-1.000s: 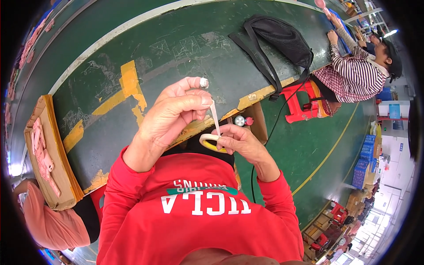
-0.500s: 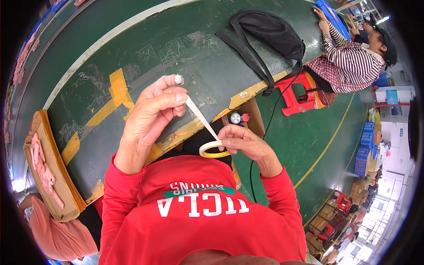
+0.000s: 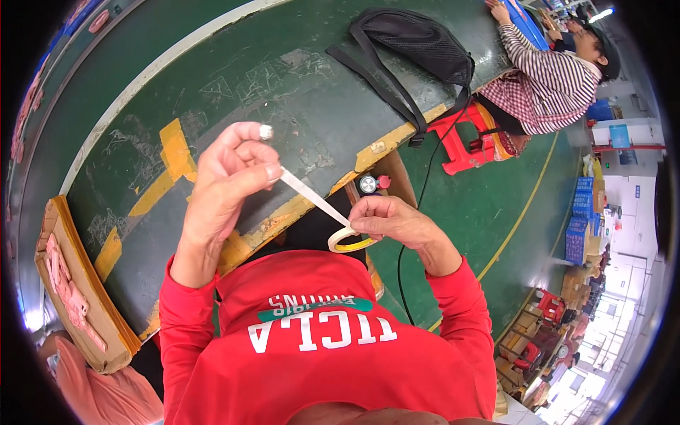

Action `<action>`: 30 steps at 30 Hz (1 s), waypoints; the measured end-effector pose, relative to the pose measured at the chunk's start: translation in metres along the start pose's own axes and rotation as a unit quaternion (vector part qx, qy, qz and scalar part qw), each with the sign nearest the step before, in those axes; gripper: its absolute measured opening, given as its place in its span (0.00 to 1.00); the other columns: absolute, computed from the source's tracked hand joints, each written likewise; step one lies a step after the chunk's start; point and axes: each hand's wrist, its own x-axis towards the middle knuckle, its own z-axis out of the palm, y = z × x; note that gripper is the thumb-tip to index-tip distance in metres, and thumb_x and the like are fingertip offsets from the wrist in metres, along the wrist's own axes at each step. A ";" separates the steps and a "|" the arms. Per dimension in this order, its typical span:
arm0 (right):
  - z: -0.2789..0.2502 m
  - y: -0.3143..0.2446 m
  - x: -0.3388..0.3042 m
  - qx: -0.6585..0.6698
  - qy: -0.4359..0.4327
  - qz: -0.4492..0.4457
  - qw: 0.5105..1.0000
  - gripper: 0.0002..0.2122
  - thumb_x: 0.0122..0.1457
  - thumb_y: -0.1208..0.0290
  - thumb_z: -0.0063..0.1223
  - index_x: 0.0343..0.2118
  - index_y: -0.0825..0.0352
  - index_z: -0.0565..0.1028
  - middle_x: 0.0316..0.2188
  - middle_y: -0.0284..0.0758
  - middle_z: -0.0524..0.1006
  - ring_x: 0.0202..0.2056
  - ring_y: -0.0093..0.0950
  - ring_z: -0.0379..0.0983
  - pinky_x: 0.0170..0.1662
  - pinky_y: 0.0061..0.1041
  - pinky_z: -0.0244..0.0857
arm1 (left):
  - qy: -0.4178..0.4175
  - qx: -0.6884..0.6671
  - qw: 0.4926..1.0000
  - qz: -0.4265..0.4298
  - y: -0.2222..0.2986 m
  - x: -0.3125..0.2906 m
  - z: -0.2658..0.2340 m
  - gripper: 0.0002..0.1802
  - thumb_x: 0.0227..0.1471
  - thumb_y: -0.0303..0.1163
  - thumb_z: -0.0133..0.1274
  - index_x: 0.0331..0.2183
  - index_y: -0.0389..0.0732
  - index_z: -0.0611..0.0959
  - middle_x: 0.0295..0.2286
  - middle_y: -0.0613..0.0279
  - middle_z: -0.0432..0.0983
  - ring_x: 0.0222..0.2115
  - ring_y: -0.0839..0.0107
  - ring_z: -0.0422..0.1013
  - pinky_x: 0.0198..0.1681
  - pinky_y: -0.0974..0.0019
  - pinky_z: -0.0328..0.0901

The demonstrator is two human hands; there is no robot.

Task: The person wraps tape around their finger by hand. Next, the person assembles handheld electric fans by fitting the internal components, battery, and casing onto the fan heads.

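Between my hands stretches a strip of white tape (image 3: 312,195), still joined to its roll. My left hand (image 3: 230,180) pinches the free end between thumb and a finger, above the green table's edge. A white wrapping (image 3: 266,132) covers the tip of its raised index finger. Lower and to the right, my right hand (image 3: 397,225) grips the tape roll (image 3: 350,243) at its rim. The roll is a narrow ring, whitish outside with a yellow inner core, and hangs below the fingers.
A green table (image 3: 234,71) with worn yellow edging spreads ahead. On it lie a black mesh bag (image 3: 418,53) and, at left, a cardboard tray (image 3: 106,297) of pink parts. A red stool (image 3: 464,142) and a person in stripes (image 3: 549,74) are at right; a black cable (image 3: 418,212) hangs nearby.
My left hand has shifted left and slightly down, while my right hand with the roll stays almost in place. The tape strip between them is a little longer and less steep.
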 end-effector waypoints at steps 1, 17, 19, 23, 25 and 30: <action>-0.002 -0.002 -0.002 -0.031 0.011 0.001 0.999 0.06 0.57 0.70 0.51 0.32 0.66 0.73 0.25 0.26 0.72 0.24 0.12 0.62 0.25 0.13 0.55 | 0.010 0.028 1.000 0.005 0.000 -0.002 -0.001 0.21 0.42 0.19 0.55 0.40 0.36 0.69 0.25 0.65 0.71 0.26 0.80 0.67 0.31 0.78 0.62; 0.007 -0.022 -0.014 -0.301 0.057 -0.022 0.952 0.06 0.57 0.71 0.50 0.33 0.68 0.74 0.26 0.26 0.72 0.28 0.15 0.65 0.31 0.16 0.61 | 0.047 0.151 0.984 0.085 -0.019 -0.015 0.001 0.21 0.42 0.18 0.54 0.41 0.35 0.68 0.25 0.66 0.71 0.27 0.82 0.66 0.33 0.77 0.61; 0.003 -0.020 -0.012 -0.267 0.039 -0.009 0.963 0.07 0.57 0.70 0.50 0.34 0.68 0.74 0.26 0.26 0.72 0.29 0.15 0.65 0.32 0.16 0.61 | 0.044 0.157 0.983 0.089 -0.017 -0.017 0.001 0.21 0.42 0.18 0.54 0.41 0.35 0.68 0.25 0.66 0.71 0.27 0.82 0.66 0.33 0.76 0.61; -0.005 -0.011 -0.011 -0.194 0.039 -0.005 0.980 0.07 0.57 0.70 0.50 0.34 0.68 0.74 0.27 0.26 0.73 0.30 0.15 0.66 0.34 0.16 0.61 | 0.047 0.165 0.979 0.105 -0.018 -0.022 0.001 0.21 0.42 0.18 0.54 0.41 0.35 0.67 0.25 0.66 0.71 0.27 0.82 0.66 0.33 0.76 0.61; -0.008 -0.010 -0.013 -0.192 0.041 -0.012 0.980 0.07 0.58 0.70 0.50 0.34 0.68 0.74 0.27 0.27 0.74 0.30 0.15 0.68 0.33 0.16 0.62 | 0.049 0.166 0.980 0.101 -0.021 -0.023 0.002 0.21 0.42 0.18 0.53 0.41 0.35 0.67 0.25 0.66 0.71 0.27 0.82 0.66 0.33 0.76 0.61; -0.010 -0.020 -0.026 -0.293 0.129 -0.061 0.945 0.08 0.55 0.68 0.52 0.28 0.69 0.74 0.21 0.28 0.71 0.26 0.16 0.66 0.30 0.17 0.61 | 0.069 0.203 0.977 -0.005 -0.040 -0.024 -0.010 0.20 0.44 0.20 0.52 0.41 0.32 0.67 0.25 0.66 0.71 0.24 0.83 0.65 0.29 0.76 0.61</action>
